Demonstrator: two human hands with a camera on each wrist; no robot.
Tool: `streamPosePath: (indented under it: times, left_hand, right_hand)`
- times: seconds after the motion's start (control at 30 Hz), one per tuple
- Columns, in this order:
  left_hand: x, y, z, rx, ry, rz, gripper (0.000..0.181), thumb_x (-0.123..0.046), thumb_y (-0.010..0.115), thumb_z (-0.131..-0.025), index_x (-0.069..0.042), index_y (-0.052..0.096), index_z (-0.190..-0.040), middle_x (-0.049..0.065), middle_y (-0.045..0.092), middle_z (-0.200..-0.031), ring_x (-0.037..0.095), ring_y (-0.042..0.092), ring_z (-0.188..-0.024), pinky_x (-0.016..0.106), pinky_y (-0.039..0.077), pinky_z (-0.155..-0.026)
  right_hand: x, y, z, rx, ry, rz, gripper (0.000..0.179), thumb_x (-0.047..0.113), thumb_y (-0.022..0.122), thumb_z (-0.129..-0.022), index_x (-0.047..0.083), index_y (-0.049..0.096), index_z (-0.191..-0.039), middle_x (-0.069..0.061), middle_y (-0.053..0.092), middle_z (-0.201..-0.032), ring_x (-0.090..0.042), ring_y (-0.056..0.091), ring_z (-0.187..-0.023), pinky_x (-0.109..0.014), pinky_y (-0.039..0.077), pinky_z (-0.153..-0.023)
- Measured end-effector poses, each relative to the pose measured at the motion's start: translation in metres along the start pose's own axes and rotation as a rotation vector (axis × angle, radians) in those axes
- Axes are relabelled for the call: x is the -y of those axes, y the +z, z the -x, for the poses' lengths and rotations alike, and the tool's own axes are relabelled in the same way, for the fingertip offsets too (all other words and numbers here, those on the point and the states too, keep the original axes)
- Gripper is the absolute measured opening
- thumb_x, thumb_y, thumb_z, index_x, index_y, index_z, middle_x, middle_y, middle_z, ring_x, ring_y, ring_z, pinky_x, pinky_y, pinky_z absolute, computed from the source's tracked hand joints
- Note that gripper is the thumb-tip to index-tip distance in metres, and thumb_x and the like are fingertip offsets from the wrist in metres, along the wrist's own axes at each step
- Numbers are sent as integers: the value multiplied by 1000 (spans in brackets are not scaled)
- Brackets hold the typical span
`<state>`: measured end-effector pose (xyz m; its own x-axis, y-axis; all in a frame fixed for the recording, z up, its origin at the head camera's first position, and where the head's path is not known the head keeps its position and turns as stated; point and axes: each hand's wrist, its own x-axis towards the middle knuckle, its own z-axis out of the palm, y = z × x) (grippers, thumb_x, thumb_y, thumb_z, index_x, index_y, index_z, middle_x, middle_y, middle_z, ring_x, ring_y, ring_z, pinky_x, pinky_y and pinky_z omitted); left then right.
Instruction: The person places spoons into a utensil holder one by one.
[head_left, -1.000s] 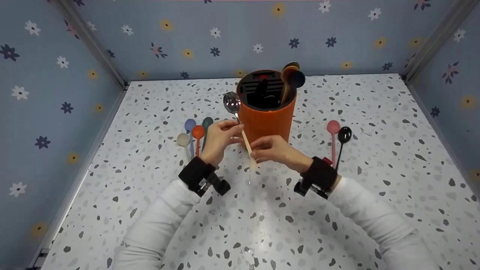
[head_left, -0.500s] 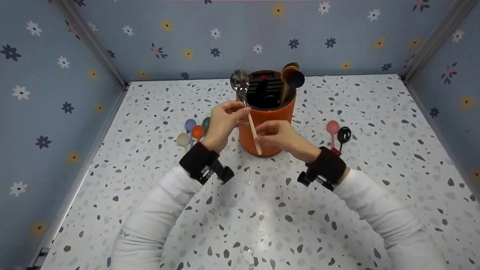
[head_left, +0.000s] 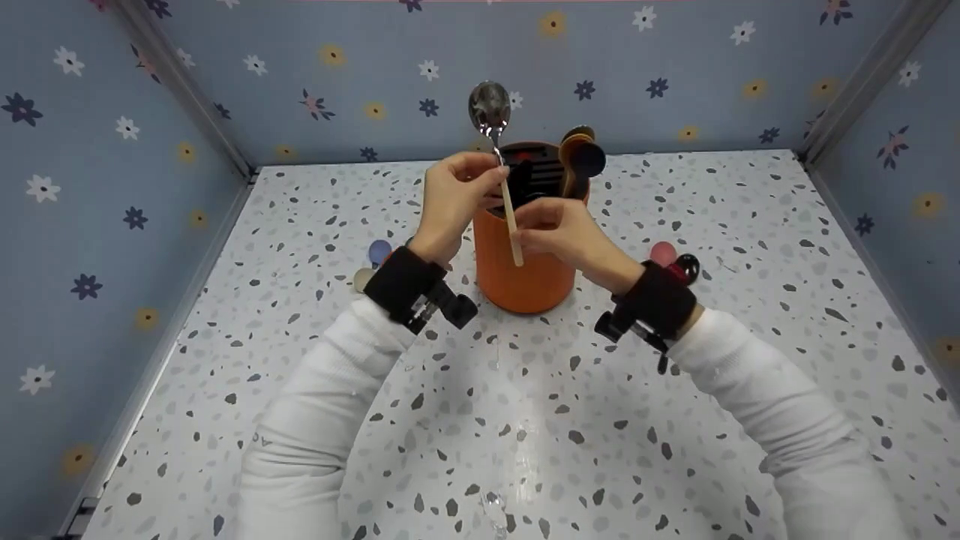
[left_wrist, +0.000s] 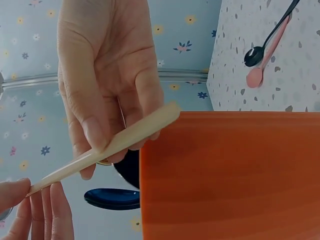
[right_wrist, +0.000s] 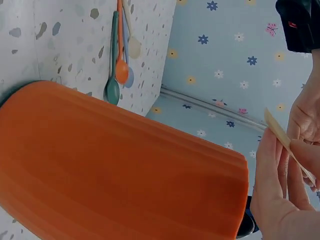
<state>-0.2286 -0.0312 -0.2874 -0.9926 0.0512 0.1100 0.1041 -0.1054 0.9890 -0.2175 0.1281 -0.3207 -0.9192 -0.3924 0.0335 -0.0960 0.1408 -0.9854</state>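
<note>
Flowered blue-grey walls (head_left: pixel 247 112) meet the back, left and right edges of a speckled white bench (head_left: pixel 465 450). Above it a spoon (head_left: pixel 508 199) is held up at a tilt: its oval bowl is silver and mirror-bright, its neck thin, its handle cream-coloured, flat and wider towards the end. Thumb and fingers of the left hand (head_left: pixel 461 195) pinch it near the neck; those of the right hand (head_left: pixel 562 232) pinch the handle further down. Its bowl points to the bench's back edge, and the handle is close by the rim of an orange holder (head_left: pixel 525 277); whether they touch, I cannot tell.

One holder, with a dark slotted top (head_left: pixel 546 172), stands near the back edge, about midway along. Bench surface runs out from it to both side edges and, more broadly, forward beneath the forearms. Four spoons lie to its left: green spoon (right_wrist: pixel 112 92), orange spoon (right_wrist: pixel 121 71), blue spoon (right_wrist: pixel 129 77), beige spoon (right_wrist: pixel 133 47). Two lie to its right, pink spoon (head_left: pixel 663 253) and black spoon (head_left: pixel 688 268), near each other. Further utensils (head_left: pixel 587 159) lean at the right of its mouth, overlapping too much to count.
</note>
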Motion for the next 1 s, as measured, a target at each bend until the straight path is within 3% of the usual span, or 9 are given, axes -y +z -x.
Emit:
streamPosePath:
  times: [0.2,0.47,1.0]
  left_hand:
    - [-18,2,-13,-17,39,20,21,-3,60,-83,6,58,-101,8,55,-81,17,57,-68,31,53,-73]
    - [-35,5,-26,-35,70,-24,24,-6,60,-83,3,58,-105,9,56,-89,21,58,-76,31,52,-75]
    - [-23,-10,-45,-77,91,1,22,-4,59,-83,3,58,-104,11,55,-92,30,57,-89,30,54,-71]
  right_hand:
    - [20,-4,-15,-29,-25,-12,28,3,60,-82,-11,55,-107,-20,58,-101,-19,60,-85,-31,51,-79]
    - [41,-5,-36,-121,-55,98,25,0,59,-82,-7,57,-106,-16,60,-97,-19,58,-86,-29,51,-79]
    - [38,3,-61,-160,-75,276,22,0,57,-83,-4,59,-105,-17,61,-101,-22,58,-91,-26,51,-78]
